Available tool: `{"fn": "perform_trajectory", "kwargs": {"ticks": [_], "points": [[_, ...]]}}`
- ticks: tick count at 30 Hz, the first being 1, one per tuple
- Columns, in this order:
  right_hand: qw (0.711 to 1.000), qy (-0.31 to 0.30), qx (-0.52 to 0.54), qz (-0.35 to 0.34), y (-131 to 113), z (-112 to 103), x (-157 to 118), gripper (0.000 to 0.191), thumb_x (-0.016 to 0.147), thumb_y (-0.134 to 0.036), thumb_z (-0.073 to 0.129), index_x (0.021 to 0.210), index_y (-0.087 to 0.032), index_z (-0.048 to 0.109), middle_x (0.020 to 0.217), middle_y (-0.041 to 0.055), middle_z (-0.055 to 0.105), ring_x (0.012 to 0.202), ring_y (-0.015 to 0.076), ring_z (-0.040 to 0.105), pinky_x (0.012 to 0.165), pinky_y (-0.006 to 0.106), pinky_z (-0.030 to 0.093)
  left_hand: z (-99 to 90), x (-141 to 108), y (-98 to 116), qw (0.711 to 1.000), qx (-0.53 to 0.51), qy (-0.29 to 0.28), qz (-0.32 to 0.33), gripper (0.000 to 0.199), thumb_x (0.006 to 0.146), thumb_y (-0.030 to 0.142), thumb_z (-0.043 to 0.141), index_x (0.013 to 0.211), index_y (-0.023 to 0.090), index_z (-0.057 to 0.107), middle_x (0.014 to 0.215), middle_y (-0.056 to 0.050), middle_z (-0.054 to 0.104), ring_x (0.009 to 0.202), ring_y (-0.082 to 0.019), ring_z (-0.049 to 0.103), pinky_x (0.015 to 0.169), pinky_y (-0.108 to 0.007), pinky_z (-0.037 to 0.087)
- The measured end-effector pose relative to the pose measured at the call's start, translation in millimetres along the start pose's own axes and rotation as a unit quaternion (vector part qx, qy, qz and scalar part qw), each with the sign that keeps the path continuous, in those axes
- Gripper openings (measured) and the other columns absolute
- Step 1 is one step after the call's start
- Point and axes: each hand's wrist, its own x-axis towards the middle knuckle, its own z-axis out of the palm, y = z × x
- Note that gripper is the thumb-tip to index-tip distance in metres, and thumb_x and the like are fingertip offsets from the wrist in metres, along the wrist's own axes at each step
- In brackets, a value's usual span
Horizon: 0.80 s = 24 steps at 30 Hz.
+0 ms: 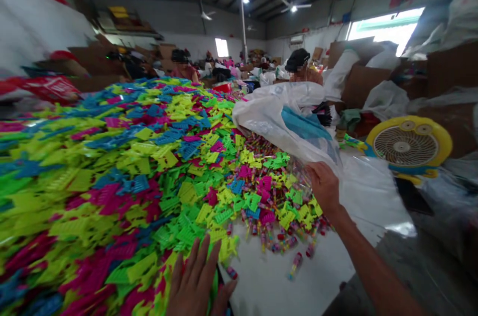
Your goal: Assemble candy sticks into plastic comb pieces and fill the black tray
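Observation:
A large heap of flat plastic pieces (149,157) in yellow, green, blue and pink covers the left and middle. My left hand (196,276) is spread over its near edge, palm down, holding nothing. My right hand (324,187) is at the right side of the heap, beside a white plastic sack (276,112); its fingers are bent, and what they hold, if anything, is too small to make out. Between the hands, small tubes with coloured contents (295,265) lie among plastic pieces on the white table (261,286).
A yellow fan (405,146) stands at the right, behind a clear plastic sheet (373,191). Cardboard boxes (362,87) and bags are stacked behind it. Two people in dark caps (298,64) are beyond the heap.

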Motion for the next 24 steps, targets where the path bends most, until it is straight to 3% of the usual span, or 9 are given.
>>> {"fn": "perform_trajectory", "kwargs": {"ticks": [2,6,10,14,16,18,19,21,24], "points": [[0.998,0.012,0.063,-0.007,-31.1,0.6,7.0,0.018,0.095,-0.03,0.048,0.091,-0.021,0.063,0.083,0.004,0.064,0.083,0.0194,0.059,0.078,0.034,0.048,-18.5,22.5,7.0,0.994,-0.103,-0.006,-0.041,0.049,0.088,0.041,0.048,0.133,0.024,0.05,0.139,-0.007,0.051,0.128,-0.027,0.049,0.101,-0.045,0.046],[0.985,-0.002,0.171,-0.014,-99.6,6.4,11.0,0.012,0.092,-0.027,0.054,0.085,-0.021,0.061,0.078,0.0012,0.061,0.075,0.0171,0.058,0.069,0.03,0.047,-52.0,76.8,24.9,0.938,-0.32,-0.041,-0.125,0.035,0.092,0.042,0.043,0.114,0.025,0.065,0.113,-0.004,0.07,0.105,-0.02,0.066,0.09,-0.033,0.053],[0.967,-0.057,0.249,-0.027,-148.0,20.8,-0.1,0.016,0.088,-0.031,0.062,0.077,-0.022,0.057,0.071,-0.001,0.057,0.068,0.0154,0.053,0.062,0.027,0.043,-63.5,104.6,32.5,0.936,-0.296,0.124,-0.145,0.033,0.093,0.038,0.043,0.109,0.018,0.064,0.11,-0.01,0.066,0.107,-0.02,0.06,0.095,-0.035,0.049],[0.958,-0.079,0.273,-0.03,-169.2,36.5,-11.8,0.027,0.087,-0.035,0.065,0.07,-0.021,0.049,0.066,-0.0037,0.049,0.061,0.0131,0.047,0.057,0.025,0.039,-70.9,98.0,30.5,0.933,-0.176,0.269,-0.16,0.044,0.09,0.039,0.05,0.126,0.015,0.051,0.126,-0.015,0.052,0.123,-0.024,0.045,0.106,-0.043,0.037],[0.956,-0.091,0.27,-0.064,-174.3,41.8,-15.3,0.026,0.09,-0.034,0.061,0.072,-0.021,0.048,0.067,-0.0031,0.048,0.063,0.0136,0.047,0.059,0.026,0.038,-75.2,92.9,25.9,0.944,-0.199,0.224,-0.142,0.035,0.09,0.038,0.05,0.115,0.016,0.058,0.118,-0.013,0.058,0.117,-0.024,0.049,0.102,-0.041,0.039],[0.956,-0.102,0.254,-0.109,-177.5,45.5,-18.3,0.023,0.093,-0.031,0.055,0.074,-0.022,0.047,0.069,-0.002,0.049,0.066,0.015,0.047,0.061,0.027,0.038,-77.1,90.4,19.0,0.942,-0.288,0.105,-0.138,0.032,0.09,0.041,0.047,0.091,0.016,0.066,0.094,-0.009,0.065,0.096,-0.022,0.058,0.088,-0.036,0.046],[0.955,-0.106,0.246,-0.129,-178.6,46.9,-20.1,0.023,0.094,-0.029,0.053,0.074,-0.022,0.046,0.069,-0.0016,0.049,0.067,0.0155,0.047,0.061,0.028,0.038,-76.8,89.8,15.3,0.923,-0.353,0.039,-0.147,0.036,0.089,0.044,0.046,0.08,0.015,0.065,0.082,-0.006,0.065,0.084,-0.021,0.059,0.079,-0.033,0.047],[0.952,-0.114,0.232,-0.163,-180.1,49.1,-25.2,0.024,0.094,-0.027,0.051,0.073,-0.022,0.044,0.07,-0.0008,0.05,0.067,0.0163,0.047,0.061,0.028,0.038,-73.6,88.6,9.4,0.842,-0.503,-0.056,-0.185,0.044,0.087,0.05,0.044,0.069,0.014,0.062,0.065,-0.003,0.06,0.065,-0.016,0.056,0.065,-0.028,0.046],[0.942,-0.121,0.218,-0.225,-182.9,49.7,-38.0,0.022,0.093,-0.021,0.054,0.073,-0.022,0.043,0.072,0.0005,0.053,0.07,0.0177,0.05,0.061,0.03,0.04,-64.6,84.0,7.4,0.696,-0.668,-0.09,-0.246,0.044,0.079,0.054,0.054,0.07,0.012,0.062,0.061,0.0,0.058,0.056,-0.011,0.053,0.057,-0.023,0.044]]}}
